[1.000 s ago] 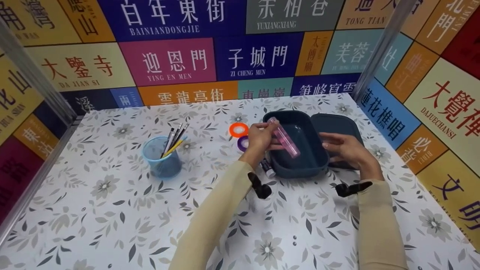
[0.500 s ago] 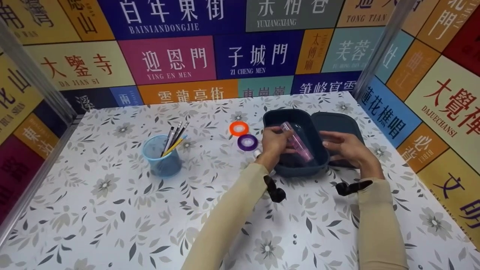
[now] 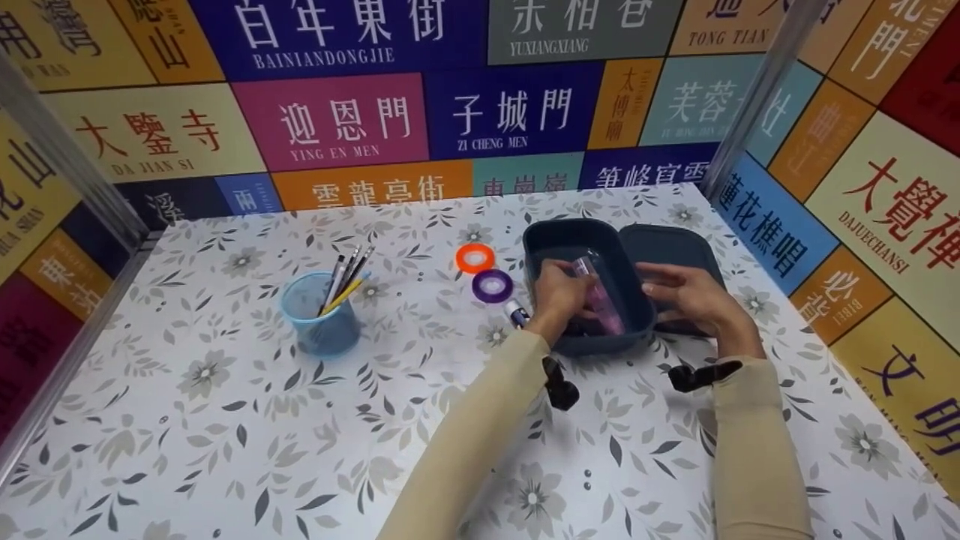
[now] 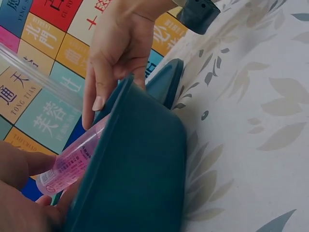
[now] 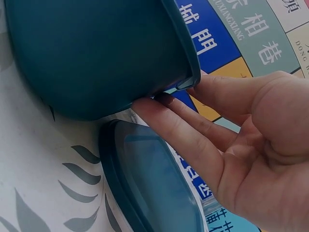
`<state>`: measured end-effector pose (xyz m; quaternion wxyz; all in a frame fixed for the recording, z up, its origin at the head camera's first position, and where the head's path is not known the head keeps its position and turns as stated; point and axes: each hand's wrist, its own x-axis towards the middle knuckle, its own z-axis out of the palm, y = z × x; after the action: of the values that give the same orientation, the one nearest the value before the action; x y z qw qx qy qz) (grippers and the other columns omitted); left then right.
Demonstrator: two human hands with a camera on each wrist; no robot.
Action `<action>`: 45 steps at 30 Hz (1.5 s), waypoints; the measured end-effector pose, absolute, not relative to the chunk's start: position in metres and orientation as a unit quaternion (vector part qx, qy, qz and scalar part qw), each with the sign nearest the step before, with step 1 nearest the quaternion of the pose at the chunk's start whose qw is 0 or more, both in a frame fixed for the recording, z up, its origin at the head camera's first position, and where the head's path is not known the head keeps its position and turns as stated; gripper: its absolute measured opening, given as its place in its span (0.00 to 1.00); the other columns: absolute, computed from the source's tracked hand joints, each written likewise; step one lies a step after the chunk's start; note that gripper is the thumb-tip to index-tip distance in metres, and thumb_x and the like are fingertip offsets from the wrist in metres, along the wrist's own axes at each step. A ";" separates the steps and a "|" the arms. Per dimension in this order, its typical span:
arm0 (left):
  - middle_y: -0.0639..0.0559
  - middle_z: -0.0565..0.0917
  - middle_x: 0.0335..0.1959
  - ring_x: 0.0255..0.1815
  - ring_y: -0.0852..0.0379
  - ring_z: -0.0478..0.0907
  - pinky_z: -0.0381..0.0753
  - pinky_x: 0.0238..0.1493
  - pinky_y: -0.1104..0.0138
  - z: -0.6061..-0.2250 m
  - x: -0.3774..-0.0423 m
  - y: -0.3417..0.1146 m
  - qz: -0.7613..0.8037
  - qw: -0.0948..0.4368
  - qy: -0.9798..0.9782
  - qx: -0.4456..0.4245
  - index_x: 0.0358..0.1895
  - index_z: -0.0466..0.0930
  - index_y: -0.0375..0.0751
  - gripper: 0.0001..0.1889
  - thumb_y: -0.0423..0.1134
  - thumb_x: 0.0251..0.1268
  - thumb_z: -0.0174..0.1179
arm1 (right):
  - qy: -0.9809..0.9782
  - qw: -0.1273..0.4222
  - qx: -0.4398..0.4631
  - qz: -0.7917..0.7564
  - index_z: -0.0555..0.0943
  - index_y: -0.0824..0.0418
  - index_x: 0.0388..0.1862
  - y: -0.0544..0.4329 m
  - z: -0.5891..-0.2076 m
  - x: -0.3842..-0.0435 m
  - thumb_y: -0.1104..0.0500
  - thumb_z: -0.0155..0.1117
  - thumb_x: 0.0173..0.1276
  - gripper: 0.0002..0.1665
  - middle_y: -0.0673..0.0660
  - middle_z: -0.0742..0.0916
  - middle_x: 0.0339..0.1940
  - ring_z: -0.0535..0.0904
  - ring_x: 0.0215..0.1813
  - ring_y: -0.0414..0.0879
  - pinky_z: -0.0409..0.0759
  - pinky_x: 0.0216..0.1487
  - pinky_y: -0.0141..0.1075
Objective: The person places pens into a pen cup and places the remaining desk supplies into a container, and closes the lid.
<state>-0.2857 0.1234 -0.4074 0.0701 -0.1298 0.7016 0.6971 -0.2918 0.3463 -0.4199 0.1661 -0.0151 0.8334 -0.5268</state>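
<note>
My left hand (image 3: pixel 559 296) reaches into the dark teal box (image 3: pixel 534 232) and holds a translucent pink tube (image 3: pixel 602 304) between thumb and fingers. Printed text and a barcode show on the tube (image 4: pixel 72 162) in the left wrist view; it slants down inside the box, its lower end hidden there by the wall. On the opposite side, my right hand (image 3: pixel 694 296) touches the box. In the right wrist view, the thumb meets the rim and fairly straight fingers (image 5: pixel 178 130) lie against the outer wall.
Behind the right hand lies the box's flat lid (image 3: pixel 675 244). Left of the box are an orange ring (image 3: pixel 459 259), a purple ring (image 3: pixel 480 292) and a dark tube with a white end (image 3: pixel 517 315). Farther left stands a blue mesh cup (image 3: pixel 326 337) holding several pencils and brushes.
My left hand has moved right and down into the box with the pink tube, which now sits lower. The purple ring is uncovered. My right hand stays at the box's side.
</note>
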 end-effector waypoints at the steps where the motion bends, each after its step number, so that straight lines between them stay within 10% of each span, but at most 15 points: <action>1: 0.44 0.81 0.30 0.25 0.39 0.88 0.89 0.29 0.50 -0.407 -0.286 0.123 0.694 0.069 0.705 -0.131 0.52 0.70 0.40 0.18 0.30 0.62 0.67 | 0.834 0.166 -0.016 -0.526 0.62 0.53 0.79 0.346 -0.420 -0.292 0.52 0.60 0.75 0.36 0.64 0.73 0.75 0.74 0.69 0.56 0.87 0.54 0.42; 13: 0.42 0.86 0.51 0.56 0.51 0.81 0.82 0.56 0.66 -0.394 -0.276 0.123 0.594 0.043 0.799 -0.081 0.59 0.75 0.36 0.22 0.38 0.64 0.65 | 0.833 0.166 -0.032 -0.527 0.60 0.53 0.80 0.345 -0.419 -0.290 0.51 0.58 0.77 0.37 0.63 0.69 0.78 0.67 0.75 0.58 0.87 0.52 0.38; 19: 0.42 0.85 0.49 0.34 0.53 0.84 0.83 0.39 0.69 -0.380 -0.275 0.108 0.609 0.040 0.789 -0.071 0.58 0.77 0.38 0.20 0.37 0.64 0.65 | 0.831 0.164 -0.023 -0.532 0.60 0.54 0.80 0.347 -0.421 -0.292 0.52 0.57 0.77 0.36 0.64 0.72 0.76 0.77 0.64 0.45 0.87 0.52 0.38; 26: 0.40 0.83 0.56 0.55 0.49 0.78 0.79 0.62 0.61 -0.370 -0.283 0.072 0.591 0.000 0.804 -0.069 0.56 0.78 0.38 0.16 0.36 0.66 0.62 | 0.834 0.159 -0.025 -0.528 0.62 0.54 0.79 0.348 -0.420 -0.291 0.51 0.59 0.76 0.36 0.65 0.73 0.75 0.80 0.58 0.41 0.87 0.53 0.41; 39: 0.41 0.83 0.56 0.57 0.48 0.79 0.79 0.61 0.61 -0.383 -0.276 0.035 0.562 0.037 0.819 -0.109 0.59 0.74 0.37 0.23 0.43 0.65 0.65 | 0.832 0.166 -0.019 -0.529 0.60 0.53 0.80 0.348 -0.421 -0.291 0.50 0.59 0.76 0.37 0.63 0.69 0.78 0.72 0.69 0.52 0.87 0.53 0.39; 45: 0.43 0.83 0.53 0.50 0.50 0.78 0.80 0.55 0.63 -0.402 -0.271 0.022 0.563 0.054 0.813 -0.140 0.58 0.75 0.36 0.26 0.44 0.60 0.70 | 0.822 0.171 -0.020 -0.542 0.59 0.53 0.80 0.348 -0.421 -0.292 0.51 0.59 0.76 0.38 0.63 0.69 0.78 0.78 0.62 0.42 0.87 0.54 0.40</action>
<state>-0.2708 0.0218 -0.4025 0.0541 -0.1403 0.8129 0.5627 -0.2917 0.3479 -0.4212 0.1712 -0.0201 0.8223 -0.5423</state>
